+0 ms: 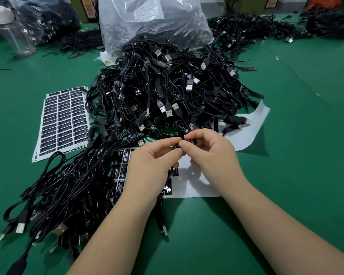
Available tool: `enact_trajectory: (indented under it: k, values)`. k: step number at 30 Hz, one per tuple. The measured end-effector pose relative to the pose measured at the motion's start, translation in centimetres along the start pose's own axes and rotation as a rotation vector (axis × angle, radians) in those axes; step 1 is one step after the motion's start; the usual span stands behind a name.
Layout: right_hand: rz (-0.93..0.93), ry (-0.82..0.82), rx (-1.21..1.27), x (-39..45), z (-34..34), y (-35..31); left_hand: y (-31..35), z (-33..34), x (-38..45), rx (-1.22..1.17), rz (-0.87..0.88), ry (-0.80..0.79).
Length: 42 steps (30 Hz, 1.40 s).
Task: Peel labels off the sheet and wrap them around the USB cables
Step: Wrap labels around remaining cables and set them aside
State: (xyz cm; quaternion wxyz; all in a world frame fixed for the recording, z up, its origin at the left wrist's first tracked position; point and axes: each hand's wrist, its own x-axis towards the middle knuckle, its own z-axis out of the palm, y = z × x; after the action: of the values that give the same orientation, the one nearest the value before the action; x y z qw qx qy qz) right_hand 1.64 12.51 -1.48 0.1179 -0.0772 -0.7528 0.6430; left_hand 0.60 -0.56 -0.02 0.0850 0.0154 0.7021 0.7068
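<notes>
- The left hand (pixel 153 161) and the right hand (pixel 209 153) meet just past the middle of the view, fingertips pinched together on a cable (pixel 182 124) and what looks like a label being folded round it; the label itself is mostly hidden between the fingers, so I cannot tell how far it is wrapped.
- Judged risk: the sticky ends could meet crooked, because the pinch hides the seam and the cable is thin and free to twist.
- The held cable runs up toward 12 o'clock into the big pile of cables (pixel 167 86). A tug could drag neighbours along or snag, pulling the label askew.
- The part-used label sheet (pixel 125 167) lies directly under the hands, partly covered by the left wrist. A loose cable trails over it, so a sweep of the wrist could crease the sheet or lift labels that are not wanted.
- The bundle of cables (pixel 64 193) at 8 o'clock lies touching that sheet. Done and undone cables could get mixed, since both piles are black and close together.
- A full label sheet (pixel 62 120) at 10 o'clock has its right edge tucked under the pile; shifting cables may curl it.
- The green bench (pixel 286 195) at 4 o'clock holds no cables, a safer place to drop finished ones.
</notes>
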Motion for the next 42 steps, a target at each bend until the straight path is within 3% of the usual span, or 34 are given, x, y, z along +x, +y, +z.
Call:
enact_trajectory:
  k: [5, 9, 15, 21, 29, 42]
  values:
    - [0.009, 0.05, -0.058, 0.14, -0.28, 0.03, -0.16, 0.12, -0.43, 0.156, 0.096, -0.04]
    - [0.003, 0.055, -0.101, 0.21, -0.18, -0.07, -0.16, 0.08, -0.33, 0.121, 0.074, -0.028]
    - [0.037, 0.074, 0.069, 0.06, -0.08, -0.43, -0.31, 0.21, 0.01, 0.035, 0.04, -0.006]
    - [0.061, 0.001, 0.146, 0.0, -0.46, -0.52, -0.62, -0.09, 0.23, 0.057, 0.058, -0.004]
    - [-0.039, -0.105, 0.026, 0.03, -0.66, -0.42, -0.76, -0.3, 0.13, 0.205, 0.12, 0.035]
    - [-0.12, -0.231, -0.098, 0.09, -0.58, 0.1, -0.71, -0.43, -0.01, 0.257, 0.142, 0.046]
